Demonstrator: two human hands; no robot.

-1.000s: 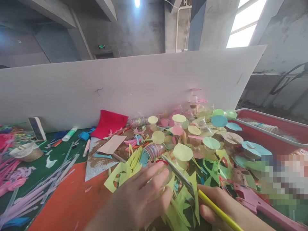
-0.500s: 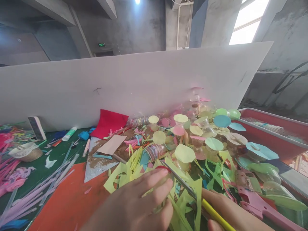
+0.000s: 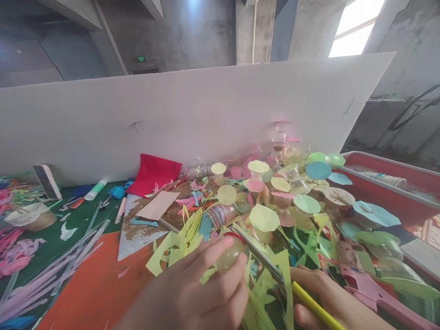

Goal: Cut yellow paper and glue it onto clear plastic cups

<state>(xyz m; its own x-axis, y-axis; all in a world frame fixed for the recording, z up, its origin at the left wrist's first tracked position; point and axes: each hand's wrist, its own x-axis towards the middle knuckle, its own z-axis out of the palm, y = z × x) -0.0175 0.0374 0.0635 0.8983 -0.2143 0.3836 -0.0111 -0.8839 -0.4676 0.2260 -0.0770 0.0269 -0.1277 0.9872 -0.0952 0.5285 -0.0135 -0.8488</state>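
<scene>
My left hand (image 3: 192, 293) is at the bottom middle, fingers curled round a small clear plastic cup (image 3: 231, 255) with a red rim, over a heap of yellow-green paper strips (image 3: 187, 233). My right hand (image 3: 326, 300) at the bottom right grips scissors (image 3: 264, 261) with yellow handles. The metal blades point up and left and touch the cup's rim. Behind lie several clear cups topped with round paper discs (image 3: 264, 217) in yellow, pink, green and blue.
A white board (image 3: 192, 114) stands upright along the back of the table. A red tray (image 3: 388, 192) sits at the right, a pink glue gun (image 3: 371, 291) near it. At left lie an orange sheet (image 3: 96, 284), a red cloth (image 3: 154, 174), a glue stick (image 3: 94, 189), a phone (image 3: 46, 181) and plastic straws (image 3: 51, 270).
The view has tilted slightly down. My left hand has turned the cup a little against the scissor blades; both hands stay in the same place.
</scene>
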